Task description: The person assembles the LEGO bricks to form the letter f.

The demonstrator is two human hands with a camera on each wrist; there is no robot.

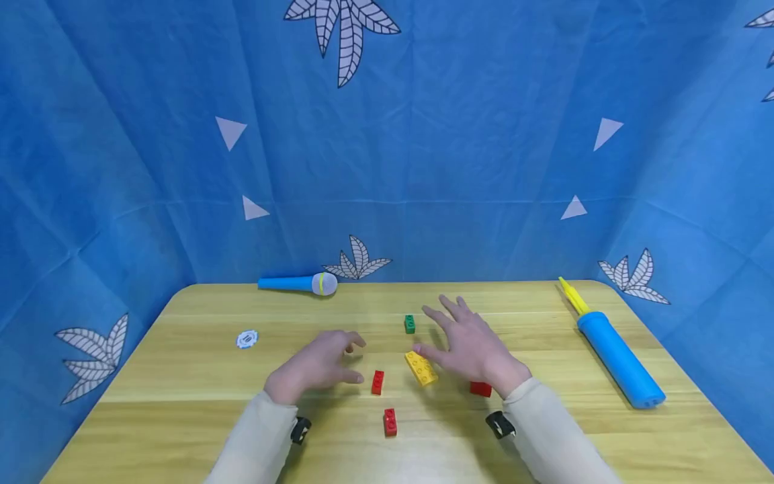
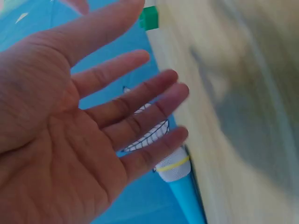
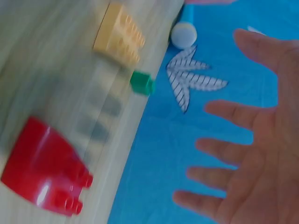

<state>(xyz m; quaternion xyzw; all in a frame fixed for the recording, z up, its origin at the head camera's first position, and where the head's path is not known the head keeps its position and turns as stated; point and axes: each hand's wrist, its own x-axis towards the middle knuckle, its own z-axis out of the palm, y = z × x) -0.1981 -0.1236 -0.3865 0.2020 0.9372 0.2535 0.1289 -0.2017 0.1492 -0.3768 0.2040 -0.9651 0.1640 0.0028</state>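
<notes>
My left hand [image 1: 320, 364] hovers over the table with fingers spread loosely, holding nothing. Just to its right lies a small red brick [image 1: 377, 382], and another red brick [image 1: 390, 423] sits nearer the front. My right hand [image 1: 473, 344], fingers extended and palm bare, is raised beside a yellow brick [image 1: 423, 372]; its thumb overlaps that brick's far end in the head view. Under the right wrist is a partly hidden red block [image 1: 481, 389], which shows as curved with studs in the right wrist view. A small green brick [image 1: 410, 325] stands farther back, between the hands.
A blue toy microphone [image 1: 290, 284] lies along the table's back edge. At the left is a round white-and-blue token [image 1: 246, 339]. A blue hand pump [image 1: 621, 363] with a yellow nozzle lies at the right. Blue curtain [image 1: 411, 148] surrounds the wooden table [image 1: 181, 376].
</notes>
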